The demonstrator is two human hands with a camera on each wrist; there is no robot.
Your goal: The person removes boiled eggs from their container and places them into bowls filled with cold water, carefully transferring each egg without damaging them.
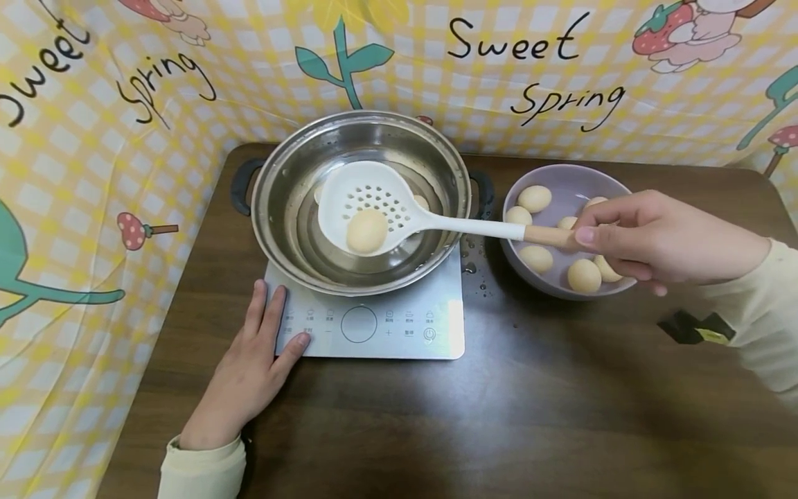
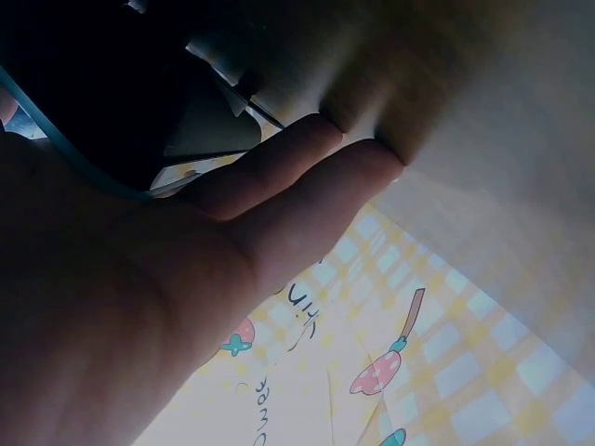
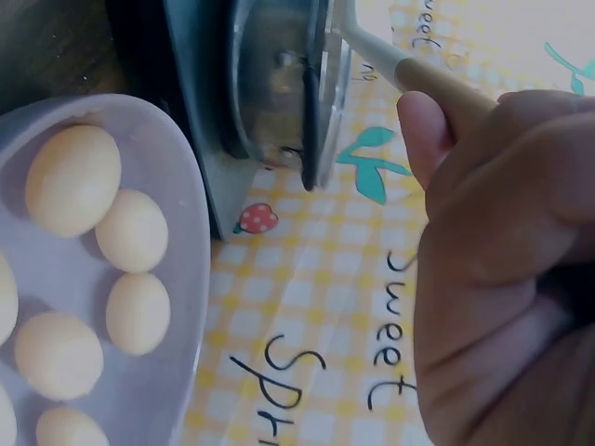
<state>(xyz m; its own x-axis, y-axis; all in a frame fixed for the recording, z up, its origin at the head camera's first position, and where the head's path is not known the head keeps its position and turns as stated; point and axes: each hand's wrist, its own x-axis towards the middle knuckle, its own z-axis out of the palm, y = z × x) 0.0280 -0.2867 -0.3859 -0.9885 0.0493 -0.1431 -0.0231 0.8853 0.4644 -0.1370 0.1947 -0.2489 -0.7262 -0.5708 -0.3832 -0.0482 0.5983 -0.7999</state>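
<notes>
My right hand pinches the wooden end of a white slotted skimmer, seen also in the right wrist view. Its perforated bowl is over the steel pot and carries one egg. Behind the skimmer, parts of other pale eggs show inside the pot. Below the right hand, a purple bowl holds several eggs. My left hand rests with fingers spread at the left front edge of the induction cooktop, under the pot. In the left wrist view, two straight fingers show.
The dark wooden table has water drops between the pot and bowl. Black pot handles stick out at both sides. A yellow checked cloth hangs behind and at the left. A dark object is beside the right sleeve.
</notes>
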